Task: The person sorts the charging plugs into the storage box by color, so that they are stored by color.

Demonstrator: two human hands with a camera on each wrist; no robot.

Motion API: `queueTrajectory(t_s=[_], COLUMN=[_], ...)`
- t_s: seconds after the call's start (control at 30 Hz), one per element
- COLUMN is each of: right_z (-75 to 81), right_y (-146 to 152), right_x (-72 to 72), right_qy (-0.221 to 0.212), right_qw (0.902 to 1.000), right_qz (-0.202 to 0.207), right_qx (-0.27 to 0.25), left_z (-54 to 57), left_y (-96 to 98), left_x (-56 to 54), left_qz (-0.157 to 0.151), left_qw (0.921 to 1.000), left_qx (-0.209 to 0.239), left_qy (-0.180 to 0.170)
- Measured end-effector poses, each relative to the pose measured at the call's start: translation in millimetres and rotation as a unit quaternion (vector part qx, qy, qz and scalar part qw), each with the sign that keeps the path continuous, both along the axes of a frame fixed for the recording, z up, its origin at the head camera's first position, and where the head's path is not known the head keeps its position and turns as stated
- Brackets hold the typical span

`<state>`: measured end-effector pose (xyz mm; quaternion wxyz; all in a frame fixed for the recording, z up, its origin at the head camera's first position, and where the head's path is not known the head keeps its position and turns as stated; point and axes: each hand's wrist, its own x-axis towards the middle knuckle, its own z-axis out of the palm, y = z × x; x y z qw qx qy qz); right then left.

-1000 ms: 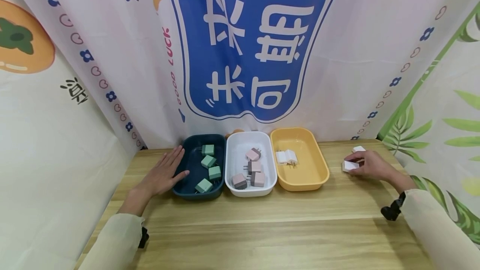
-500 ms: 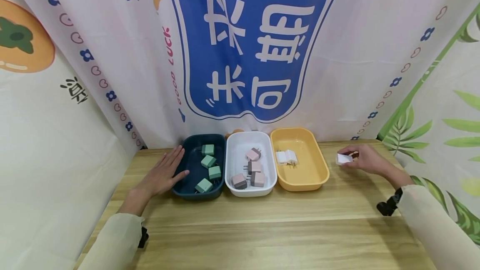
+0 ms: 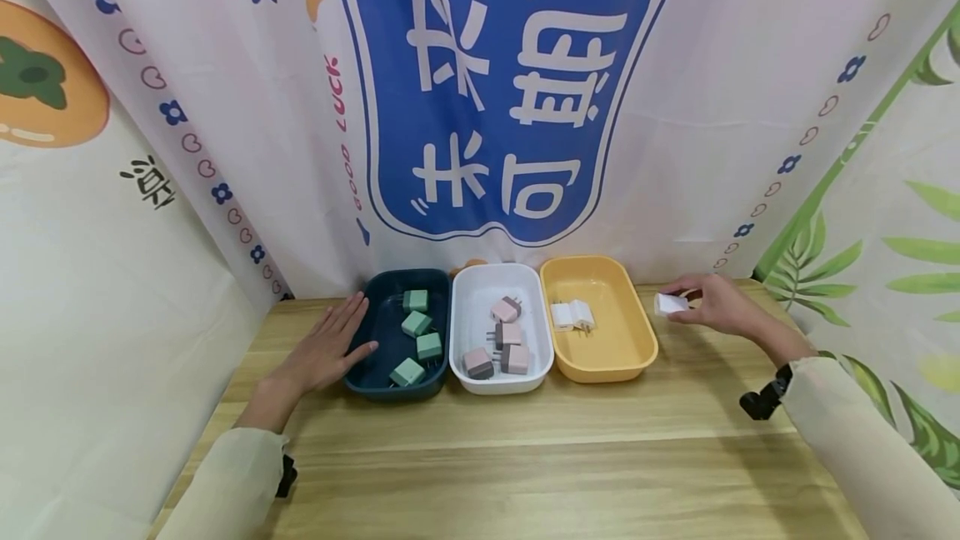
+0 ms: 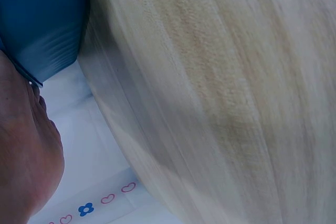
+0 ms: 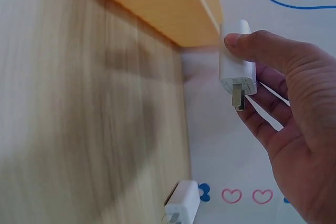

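Between thumb and fingers of my right hand (image 3: 718, 307) is a white plug charger (image 3: 670, 304), lifted just right of the yellow tray (image 3: 621, 344). The right wrist view shows its metal prongs under the white charger body (image 5: 235, 69). Two similar white chargers (image 3: 572, 315) lie inside the yellow tray. My left hand (image 3: 318, 354) rests with straight fingers against the left rim of the dark blue tray (image 3: 381, 332), which holds several green chargers (image 3: 416, 323). In the left wrist view only part of the hand (image 4: 29, 145) shows at the edge.
A white tray (image 3: 501, 387) with several pink-and-grey chargers (image 3: 506, 333) stands between the other two. Another white charger (image 5: 185, 203) lies on the wooden table (image 3: 510, 457), hidden behind my right hand in the head view. A printed curtain (image 3: 300, 190) hangs behind the trays.
My right hand has picked the white charger up off the table and carried it left, toward the yellow tray. My left hand has stayed in place.
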<state>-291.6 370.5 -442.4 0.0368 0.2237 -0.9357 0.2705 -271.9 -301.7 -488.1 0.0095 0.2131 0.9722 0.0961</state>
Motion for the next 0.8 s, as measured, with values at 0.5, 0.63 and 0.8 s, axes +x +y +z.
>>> queueTrajectory(t_s=[0.5,0.63,0.8], right_z=[13.4,12.6,11.2], right_y=[-28,-36,-44], right_x=[-8.7,-12.9,-17.7], right_qy=[-0.002,-0.002,-0.018], right_qw=[1.0000,0.9997,0.9993], right_qz=[0.009,0.020,0.026], right_qx=[-0.002,-0.011,-0.022], left_z=[-0.3,-1.6,-2.0], left_y=[0.1,-0.1,0.0], left_x=[-0.2,-0.1,0.9], left_qz=[-0.001,-0.002,-0.005], left_qw=[1.0000,1.0000,0.9998], left_qx=[-0.002,0.002,0.016], left_qy=[0.002,0.006,0.014])
